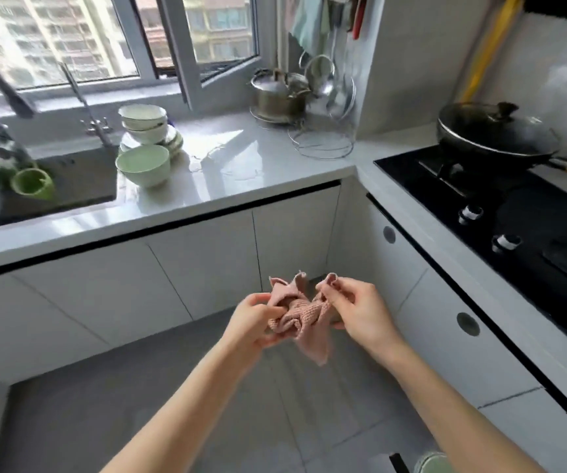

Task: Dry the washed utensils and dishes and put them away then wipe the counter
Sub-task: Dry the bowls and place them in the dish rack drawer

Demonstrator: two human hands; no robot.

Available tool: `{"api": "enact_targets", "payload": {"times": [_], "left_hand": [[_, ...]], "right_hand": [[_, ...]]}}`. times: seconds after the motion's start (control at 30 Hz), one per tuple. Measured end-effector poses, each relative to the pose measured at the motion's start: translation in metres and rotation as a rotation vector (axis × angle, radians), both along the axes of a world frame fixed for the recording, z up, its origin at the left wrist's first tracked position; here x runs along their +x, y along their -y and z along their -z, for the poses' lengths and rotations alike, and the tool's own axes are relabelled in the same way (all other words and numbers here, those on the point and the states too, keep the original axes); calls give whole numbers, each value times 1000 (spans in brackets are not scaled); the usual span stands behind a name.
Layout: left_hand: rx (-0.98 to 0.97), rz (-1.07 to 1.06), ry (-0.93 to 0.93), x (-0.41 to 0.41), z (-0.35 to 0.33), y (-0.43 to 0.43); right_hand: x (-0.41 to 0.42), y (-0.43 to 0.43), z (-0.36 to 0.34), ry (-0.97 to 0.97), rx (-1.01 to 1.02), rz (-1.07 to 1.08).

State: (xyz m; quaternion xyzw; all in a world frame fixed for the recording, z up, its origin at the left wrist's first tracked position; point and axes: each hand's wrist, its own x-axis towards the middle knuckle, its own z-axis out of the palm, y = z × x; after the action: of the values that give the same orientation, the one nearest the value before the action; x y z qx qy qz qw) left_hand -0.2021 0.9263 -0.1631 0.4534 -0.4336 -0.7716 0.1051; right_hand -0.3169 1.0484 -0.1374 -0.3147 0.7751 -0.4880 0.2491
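A crumpled pink cloth (297, 312) hangs between both hands above the grey floor, in front of the corner cabinets. My left hand (253, 320) grips its bunched left side. My right hand (360, 310) pinches an upper corner of it. On the white counter (261, 155) right of the sink stands a pale green bowl (143, 165). Behind it is a stack of white and green bowls and plates (147, 128). A green cup (33, 184) lies in the sink (77, 179).
A steel pot (277, 95) with ladles and a wire rack (323, 145) occupy the back corner. A black wok (493, 131) steams on the black hob (514, 206) at right. Faucets stand behind the sink. White cabinets run under both counters.
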Motion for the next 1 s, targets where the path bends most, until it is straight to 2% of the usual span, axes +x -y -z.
{"api": "enact_targets", "payload": {"times": [0.07, 0.13, 0.2, 0.3, 0.37, 0.43, 0.57, 0.73, 0.87, 0.93, 1.0], "left_hand": [[103, -74, -12, 10, -16, 41], [184, -157, -5, 21, -28, 80], [138, -129, 57, 30, -36, 116], [-330, 54, 226, 34, -52, 162], [-584, 158, 196, 30, -61, 193], [-681, 206, 121, 24, -70, 223], [-645, -5, -27, 14, -71, 280], [-646, -414, -70, 19, -83, 358], [-532, -594, -244, 46, -106, 424], [-488, -605, -380, 55, -115, 459], [-440, -613, -481, 60, -122, 494]], "right_hand": [[1, 42, -15, 151, -87, -1], [0, 83, -31, 197, -156, -41], [-4, 127, -49, 195, -205, -105], [-10, 199, -74, 183, -242, -258], [-11, 248, -90, 173, -267, -376], [-11, 295, -108, 221, -314, -477], [-24, 384, -146, 420, -354, -610], [-60, 475, -157, 582, -273, -697], [-72, 530, -114, 653, -80, -542], [-62, 559, -84, 782, 81, -463], [-42, 588, -63, 976, 177, -526]]}}
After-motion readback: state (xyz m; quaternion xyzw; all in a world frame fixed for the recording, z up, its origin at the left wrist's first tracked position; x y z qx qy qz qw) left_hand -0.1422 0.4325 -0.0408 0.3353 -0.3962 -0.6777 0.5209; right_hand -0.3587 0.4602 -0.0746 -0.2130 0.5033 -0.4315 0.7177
